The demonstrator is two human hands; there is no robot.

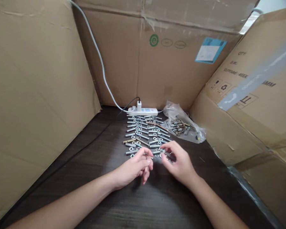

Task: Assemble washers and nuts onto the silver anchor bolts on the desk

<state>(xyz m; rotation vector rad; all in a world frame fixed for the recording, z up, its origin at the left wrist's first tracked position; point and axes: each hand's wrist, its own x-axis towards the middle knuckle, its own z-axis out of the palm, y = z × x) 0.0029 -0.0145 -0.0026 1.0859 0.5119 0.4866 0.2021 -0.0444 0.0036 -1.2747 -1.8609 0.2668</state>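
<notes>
Rows of metal bolts with sleeves, nuts and washers [145,133] lie laid out on a dark wooden table [90,159]. My left hand [135,167] rests at the near end of the rows, its fingers pinched on a small metal part among them. My right hand [178,160] is just to the right, thumb and forefinger closed on another small piece by the last bolts. The two hands nearly touch. What exactly each pinch holds is too small to name.
A clear plastic bag [183,125] with more bolts lies at the right of the rows. A white power strip [143,111] with a plugged charger and white cable sits behind them. Cardboard boxes [38,95] wall in the table on the left, back and right.
</notes>
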